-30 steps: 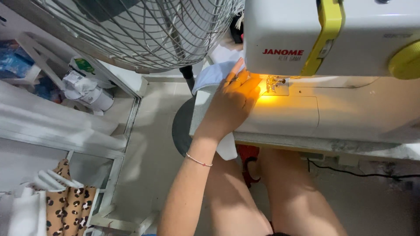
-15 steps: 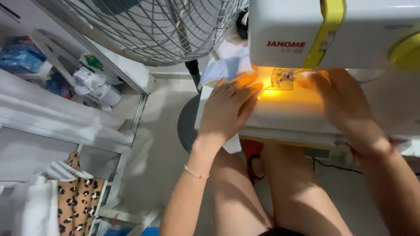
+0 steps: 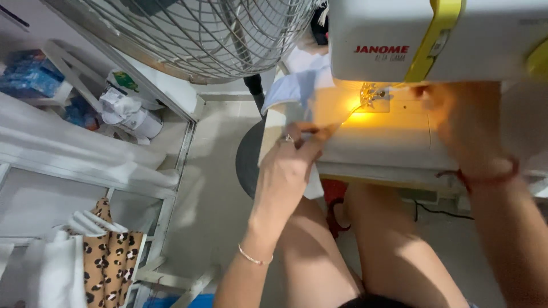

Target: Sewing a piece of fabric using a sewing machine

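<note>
Pale fabric (image 3: 348,117) on sewing-machine bed (image 3: 388,149)

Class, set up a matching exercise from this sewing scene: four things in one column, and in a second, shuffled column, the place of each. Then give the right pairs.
Things
1. left hand
2. right hand
3. fan
4. leopard-print cloth

Places
A. bottom left, on the white shelving
B. on the machine bed, right of the lit needle
C. at the fabric's left edge, on the machine bed
D. top, left of the sewing machine

Pairs: 1-C, 2-B, 3-D, 4-A
</note>
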